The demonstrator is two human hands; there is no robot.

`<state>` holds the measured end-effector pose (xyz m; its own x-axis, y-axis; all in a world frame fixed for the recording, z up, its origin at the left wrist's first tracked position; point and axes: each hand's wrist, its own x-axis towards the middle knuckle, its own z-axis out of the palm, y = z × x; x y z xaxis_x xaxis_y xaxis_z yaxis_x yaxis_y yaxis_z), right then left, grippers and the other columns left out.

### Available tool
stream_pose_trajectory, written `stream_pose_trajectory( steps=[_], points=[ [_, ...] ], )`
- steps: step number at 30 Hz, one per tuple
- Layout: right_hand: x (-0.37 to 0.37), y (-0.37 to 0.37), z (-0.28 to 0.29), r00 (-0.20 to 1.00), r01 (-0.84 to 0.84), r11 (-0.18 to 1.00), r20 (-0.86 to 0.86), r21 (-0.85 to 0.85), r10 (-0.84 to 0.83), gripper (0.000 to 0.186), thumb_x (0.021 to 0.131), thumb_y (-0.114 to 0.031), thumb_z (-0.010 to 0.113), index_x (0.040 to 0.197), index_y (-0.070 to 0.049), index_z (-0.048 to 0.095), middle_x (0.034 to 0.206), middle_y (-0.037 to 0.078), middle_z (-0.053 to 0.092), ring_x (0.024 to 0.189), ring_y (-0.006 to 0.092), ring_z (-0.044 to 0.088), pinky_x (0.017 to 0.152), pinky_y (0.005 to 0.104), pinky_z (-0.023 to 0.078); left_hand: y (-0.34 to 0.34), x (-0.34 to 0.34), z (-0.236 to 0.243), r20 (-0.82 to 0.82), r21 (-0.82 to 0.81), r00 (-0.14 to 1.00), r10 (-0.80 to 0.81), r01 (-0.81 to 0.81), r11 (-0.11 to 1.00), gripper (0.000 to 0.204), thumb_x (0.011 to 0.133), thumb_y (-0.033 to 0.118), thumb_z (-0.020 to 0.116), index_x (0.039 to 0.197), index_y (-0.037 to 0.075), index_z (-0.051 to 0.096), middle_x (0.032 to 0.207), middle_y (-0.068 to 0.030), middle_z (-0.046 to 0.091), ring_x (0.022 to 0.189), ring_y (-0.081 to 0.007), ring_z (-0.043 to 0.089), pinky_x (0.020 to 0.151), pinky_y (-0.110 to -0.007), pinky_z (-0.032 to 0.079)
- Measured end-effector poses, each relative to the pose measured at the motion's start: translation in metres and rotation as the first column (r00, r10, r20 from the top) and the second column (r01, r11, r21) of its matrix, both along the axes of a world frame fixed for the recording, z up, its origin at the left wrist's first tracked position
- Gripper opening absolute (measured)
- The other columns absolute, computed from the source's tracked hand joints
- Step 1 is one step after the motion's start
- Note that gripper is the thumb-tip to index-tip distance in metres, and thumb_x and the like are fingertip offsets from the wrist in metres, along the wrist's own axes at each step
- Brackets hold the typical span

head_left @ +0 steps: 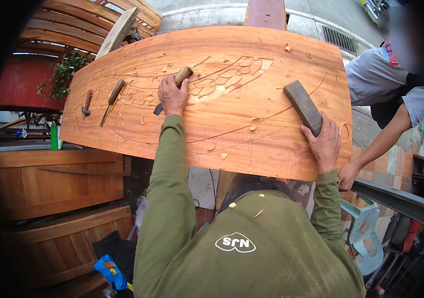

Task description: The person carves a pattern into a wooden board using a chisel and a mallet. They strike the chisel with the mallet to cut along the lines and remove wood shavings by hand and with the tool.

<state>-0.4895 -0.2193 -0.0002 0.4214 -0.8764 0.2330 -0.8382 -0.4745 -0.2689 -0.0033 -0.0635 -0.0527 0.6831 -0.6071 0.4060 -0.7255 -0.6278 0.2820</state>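
Note:
A broad wooden panel [251, 124] carved with leaf shapes and curved lines lies before me, strewn with shavings. My left hand [174, 98] is closed around a chisel, its wooden handle [183, 75] sticking out at the far side and its dark blade showing beside the wrist. At the panel's right, my right hand [325, 141] grips the near end of a dark rectangular wooden block [303, 105], tilted away to the left. Further left on the panel rest another wooden-handled chisel [116, 93], a yellow pencil [121, 98] alongside it and a small hammer [87, 104].
Beyond the right edge crouches another person [378, 79], one hand [347, 176] close to the panel's corner. A pale green plastic stool [363, 233] stands at lower right. Panelled wooden doors [63, 184] lie at left, below a potted plant [65, 74]. Slatted wood [68, 25] is behind.

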Motion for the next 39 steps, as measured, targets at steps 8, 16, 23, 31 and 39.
stream_pose_trajectory(
  steps=[8,16,23,31,39],
  points=[
    [-0.001,-0.001,-0.003,1.0,-0.004,1.0,0.014,-0.003,0.004,0.084,0.083,-0.051,0.088,0.147,-0.006,0.059,0.127,0.016,0.067,0.12,0.0367,0.061,0.104,0.049,0.05,-0.001,-0.006,0.004,0.139,-0.13,0.98,-0.145,0.163,0.978,0.047,0.101,0.036,0.074,0.132,0.004,0.06,0.119,-0.0182,0.067,0.111,-0.0397,0.064,0.095,-0.05,0.053],
    [-0.002,0.007,0.003,0.997,0.075,0.988,-0.012,0.131,-0.074,0.069,0.078,-0.041,0.092,0.128,-0.001,0.065,0.118,0.018,0.066,0.115,0.0384,0.062,0.099,0.0486,0.051,0.003,-0.021,0.017,0.11,-0.208,0.94,-0.323,0.34,0.917,0.05,0.103,0.036,0.073,0.143,0.009,0.058,0.109,-0.0157,0.069,0.095,-0.0383,0.07,0.077,-0.049,0.058],
    [0.006,0.045,0.017,0.91,0.233,0.912,0.253,0.339,-0.327,0.054,0.09,-0.035,0.087,0.123,0.001,0.065,0.104,0.012,0.07,0.092,0.0285,0.067,0.083,0.0391,0.054,-0.04,-0.124,0.058,-0.085,-0.328,0.689,-0.72,0.663,0.673,0.057,0.084,0.039,0.092,0.128,0.009,0.071,0.1,-0.0121,0.075,0.082,-0.0256,0.074,0.069,-0.037,0.062],
    [0.022,0.078,0.034,0.17,-0.145,0.634,0.65,0.76,-0.741,0.036,0.102,-0.027,0.076,0.123,-0.005,0.057,0.099,0.006,0.066,0.081,0.0164,0.067,0.068,0.0332,0.058,-0.119,-0.2,0.069,-0.113,-0.426,0.398,-0.91,0.809,0.406,0.055,0.088,0.049,0.086,0.123,0.01,0.07,0.083,-0.0056,0.062,0.074,-0.023,0.068,0.06,-0.037,0.054],
    [0.028,0.07,0.034,0.37,-0.039,0.571,0.542,0.82,-0.755,0.04,0.09,-0.021,0.083,0.118,-0.003,0.059,0.094,0.008,0.067,0.078,0.0171,0.067,0.068,0.0322,0.056,-0.157,-0.195,0.051,-0.214,-0.39,0.28,-0.936,0.854,0.344,0.049,0.085,0.057,0.085,0.104,0.014,0.072,0.078,-0.0048,0.061,0.069,-0.0244,0.068,0.058,-0.038,0.053]
  ],
)
